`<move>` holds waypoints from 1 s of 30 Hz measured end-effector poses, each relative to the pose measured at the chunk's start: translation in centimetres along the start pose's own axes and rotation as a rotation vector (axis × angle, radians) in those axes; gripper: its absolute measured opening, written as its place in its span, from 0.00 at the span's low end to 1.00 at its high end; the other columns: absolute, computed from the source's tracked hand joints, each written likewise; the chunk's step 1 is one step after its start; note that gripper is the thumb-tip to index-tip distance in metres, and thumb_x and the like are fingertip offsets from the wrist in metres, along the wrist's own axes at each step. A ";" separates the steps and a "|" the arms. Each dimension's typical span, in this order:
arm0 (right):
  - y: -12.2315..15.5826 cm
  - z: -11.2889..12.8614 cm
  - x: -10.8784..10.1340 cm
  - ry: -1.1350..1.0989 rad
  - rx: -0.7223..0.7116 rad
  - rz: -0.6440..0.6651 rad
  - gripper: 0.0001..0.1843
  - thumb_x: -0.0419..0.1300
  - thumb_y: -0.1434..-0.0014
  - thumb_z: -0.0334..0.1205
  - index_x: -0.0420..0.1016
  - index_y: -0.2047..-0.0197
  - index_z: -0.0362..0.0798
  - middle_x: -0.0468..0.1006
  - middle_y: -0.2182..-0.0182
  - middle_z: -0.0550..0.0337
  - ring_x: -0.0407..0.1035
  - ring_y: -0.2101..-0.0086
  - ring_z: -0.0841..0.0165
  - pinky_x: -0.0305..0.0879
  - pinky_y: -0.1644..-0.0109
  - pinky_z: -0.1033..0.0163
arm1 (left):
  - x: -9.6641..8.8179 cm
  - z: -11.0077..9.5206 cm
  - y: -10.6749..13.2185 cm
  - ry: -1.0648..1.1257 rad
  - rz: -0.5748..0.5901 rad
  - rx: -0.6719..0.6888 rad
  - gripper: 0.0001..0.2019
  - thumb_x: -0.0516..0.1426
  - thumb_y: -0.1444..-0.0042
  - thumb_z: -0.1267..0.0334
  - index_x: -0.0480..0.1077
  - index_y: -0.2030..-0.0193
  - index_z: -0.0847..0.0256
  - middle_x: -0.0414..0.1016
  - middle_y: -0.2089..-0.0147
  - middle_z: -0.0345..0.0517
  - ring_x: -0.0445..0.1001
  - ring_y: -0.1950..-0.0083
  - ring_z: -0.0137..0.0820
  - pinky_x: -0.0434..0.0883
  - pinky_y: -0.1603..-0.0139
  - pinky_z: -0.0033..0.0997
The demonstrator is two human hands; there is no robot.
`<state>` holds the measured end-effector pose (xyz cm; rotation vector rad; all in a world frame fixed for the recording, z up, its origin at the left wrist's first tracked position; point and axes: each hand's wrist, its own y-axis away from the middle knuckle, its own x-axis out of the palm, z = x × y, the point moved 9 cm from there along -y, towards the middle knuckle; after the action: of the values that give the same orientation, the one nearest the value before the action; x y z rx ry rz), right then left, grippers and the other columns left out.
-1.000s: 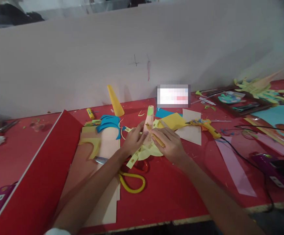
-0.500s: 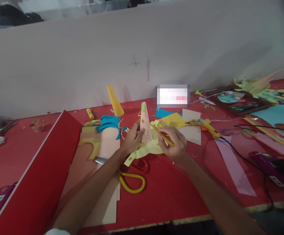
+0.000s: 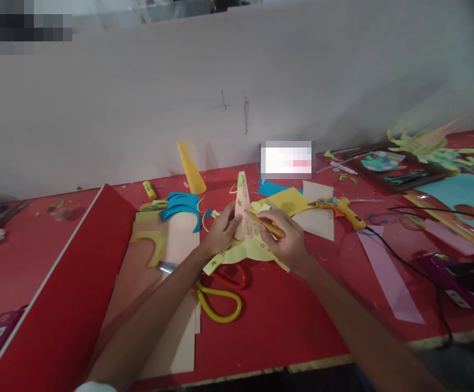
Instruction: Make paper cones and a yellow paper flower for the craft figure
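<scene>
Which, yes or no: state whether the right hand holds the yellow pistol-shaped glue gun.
No, the right hand holds a golden pen-shaped tool; the glue gun lies apart.

The cone [image 3: 242,209] is pale peach, patterned with a brown-gold star and lettering, green near its tip. The pen [image 3: 267,222] is golden yellow. The worktop [image 3: 281,321] is red; near its back edge is a plain yellow cone [image 3: 192,173].

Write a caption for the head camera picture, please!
Left hand holds a starry cone; right hand points a pen at it.
</scene>
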<state>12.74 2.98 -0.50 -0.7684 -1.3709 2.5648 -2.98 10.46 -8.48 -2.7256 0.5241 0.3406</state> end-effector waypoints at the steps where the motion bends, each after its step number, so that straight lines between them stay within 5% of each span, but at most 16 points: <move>1: 0.0 0.0 0.1 0.006 -0.005 0.005 0.10 0.61 0.32 0.33 0.74 0.49 0.54 0.84 0.61 0.55 0.79 0.61 0.61 0.77 0.54 0.55 | 0.1 0.0 0.0 -0.001 0.004 0.000 0.28 0.52 0.28 0.47 0.61 0.27 0.60 0.70 0.30 0.58 0.71 0.32 0.46 0.70 0.33 0.47; 30: 0.4 -0.3 -0.1 0.052 -0.003 -0.029 0.10 0.59 0.33 0.32 0.73 0.50 0.54 0.82 0.62 0.55 0.79 0.61 0.61 0.77 0.55 0.55 | 0.2 -0.3 0.4 -0.123 0.008 -0.038 0.30 0.50 0.28 0.47 0.59 0.26 0.60 0.74 0.33 0.57 0.76 0.37 0.44 0.72 0.37 0.43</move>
<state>12.97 2.91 -0.92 -0.8041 -1.3605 2.5029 -2.95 9.93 -8.35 -2.7177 0.5000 0.5221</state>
